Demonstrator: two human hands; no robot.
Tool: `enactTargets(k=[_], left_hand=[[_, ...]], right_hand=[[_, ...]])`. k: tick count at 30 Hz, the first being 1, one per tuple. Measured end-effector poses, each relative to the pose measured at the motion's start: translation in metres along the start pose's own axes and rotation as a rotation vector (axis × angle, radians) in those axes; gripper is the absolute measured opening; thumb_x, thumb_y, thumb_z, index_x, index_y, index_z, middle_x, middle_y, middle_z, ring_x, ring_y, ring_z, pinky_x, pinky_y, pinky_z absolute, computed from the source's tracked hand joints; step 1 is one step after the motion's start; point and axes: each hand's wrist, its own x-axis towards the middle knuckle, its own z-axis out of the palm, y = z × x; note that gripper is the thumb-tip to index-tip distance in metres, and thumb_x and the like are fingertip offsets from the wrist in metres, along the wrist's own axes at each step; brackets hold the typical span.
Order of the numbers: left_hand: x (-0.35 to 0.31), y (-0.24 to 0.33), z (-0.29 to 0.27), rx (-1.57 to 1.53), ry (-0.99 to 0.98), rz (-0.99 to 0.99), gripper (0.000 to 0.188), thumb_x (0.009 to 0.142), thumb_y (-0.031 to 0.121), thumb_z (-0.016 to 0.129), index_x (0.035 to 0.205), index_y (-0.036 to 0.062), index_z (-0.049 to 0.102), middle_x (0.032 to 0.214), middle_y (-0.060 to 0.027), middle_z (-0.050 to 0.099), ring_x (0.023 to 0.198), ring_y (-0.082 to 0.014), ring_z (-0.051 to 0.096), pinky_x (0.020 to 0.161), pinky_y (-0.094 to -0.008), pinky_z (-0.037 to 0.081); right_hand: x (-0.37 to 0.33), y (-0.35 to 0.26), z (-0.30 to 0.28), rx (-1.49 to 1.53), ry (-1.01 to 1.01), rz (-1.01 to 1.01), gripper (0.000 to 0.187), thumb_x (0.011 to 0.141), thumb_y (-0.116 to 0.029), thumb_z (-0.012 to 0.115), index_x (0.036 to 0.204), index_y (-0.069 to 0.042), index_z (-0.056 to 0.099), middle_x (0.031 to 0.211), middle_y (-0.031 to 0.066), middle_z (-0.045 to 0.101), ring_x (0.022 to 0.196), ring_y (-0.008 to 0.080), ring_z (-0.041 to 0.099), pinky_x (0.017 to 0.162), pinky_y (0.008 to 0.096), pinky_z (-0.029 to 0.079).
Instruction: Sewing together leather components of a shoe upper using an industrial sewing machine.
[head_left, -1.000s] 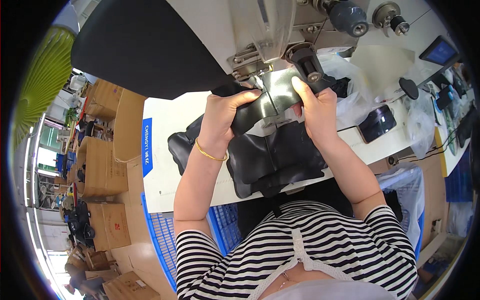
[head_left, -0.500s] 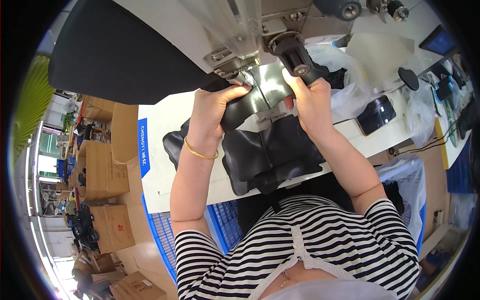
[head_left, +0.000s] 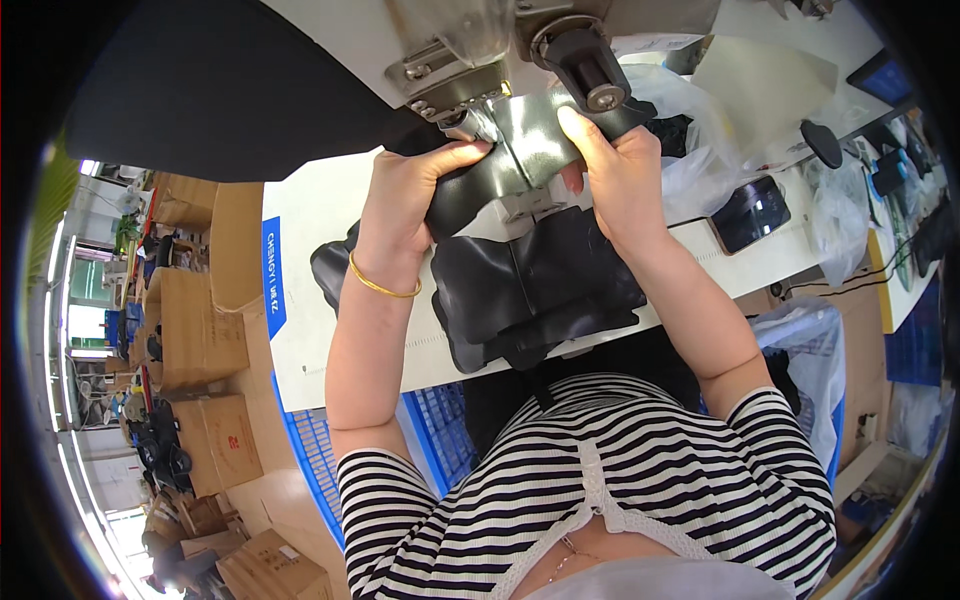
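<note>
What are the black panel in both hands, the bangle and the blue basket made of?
Black panel: probably leather or synthetic leather, smooth and semi-gloss; it bends softly and throws bright glare. Real or synthetic, can't tell.
Bangle: looks like polished metal; yellow-gold shine, solid gold or plated unclear.
Blue basket: likely moulded plastic; uniform colour, regular grid openings.

White tabletop (head_left: 305, 342), ruler marks along near edge, blue strip (head_left: 273, 278) at its end, left of grip. Black glossy pieces (head_left: 530, 285) heaped nearside of grip, reaching the near edge. Right of grip: crumpled clear bag (head_left: 705, 185); beyond it, dark-screened phone (head_left: 752, 214).
</note>
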Motion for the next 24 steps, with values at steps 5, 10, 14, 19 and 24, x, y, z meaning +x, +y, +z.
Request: enactTargets(k=[5,10,14,19,24], left_hand=[[0.002,0.002,-0.002,-0.008,0.038,-0.041,0.013,0.074,-0.006,0.067,0.086,-0.0101,0.068,0.083,-0.013,0.067,0.072,-0.0181,0.065,0.065,-0.0266,0.053],[0.003,0.003,-0.006,-0.023,0.061,-0.077,0.013,0.075,-0.004,0.066,0.088,-0.0096,0.068,0.084,-0.0143,0.067,0.075,-0.0188,0.066,0.065,-0.0271,0.053],[0.004,-0.002,-0.011,-0.171,0.038,-0.174,0.013,0.079,-0.001,0.062,0.09,-0.0078,0.064,0.088,-0.0134,0.066,0.075,-0.0193,0.065,0.068,-0.0281,0.054],[-0.008,0.006,-0.016,-0.329,0.059,-0.259,0.016,0.08,0.0,0.059,0.095,-0.0054,0.062,0.088,-0.0115,0.065,0.074,-0.0197,0.065,0.07,-0.0288,0.054],[-0.001,0.011,-0.019,-0.121,-0.127,-0.224,0.019,0.074,-0.005,0.06,0.094,-0.0039,0.062,0.085,-0.0096,0.064,0.079,-0.0176,0.063,0.07,-0.0289,0.053]], right_hand=[[0.003,-0.001,0.0,0.001,-0.048,0.022,0.013,0.087,-0.015,0.063,0.084,-0.001,0.063,0.064,0.0018,0.058,0.049,0.0081,0.05,0.044,0.0222,0.037],[0.004,-0.002,0.0,0.002,-0.044,0.038,0.013,0.087,-0.015,0.063,0.086,-0.002,0.063,0.066,0.0019,0.058,0.049,0.0079,0.05,0.044,0.0222,0.037],[0.003,-0.001,-0.003,-0.009,-0.062,0.045,0.012,0.088,-0.014,0.062,0.089,-0.002,0.062,0.067,0.0019,0.059,0.049,0.0078,0.049,0.044,0.0223,0.037],[0.003,-0.002,-0.004,0.003,-0.07,0.045,0.012,0.088,-0.015,0.062,0.089,-0.003,0.062,0.067,0.0019,0.058,0.049,0.0079,0.049,0.044,0.0227,0.037],[0.004,0.0,-0.005,0.006,-0.092,0.007,0.018,0.089,-0.014,0.059,0.081,0.001,0.064,0.065,0.003,0.063,0.049,0.0053,0.053,0.045,0.0204,0.042]])
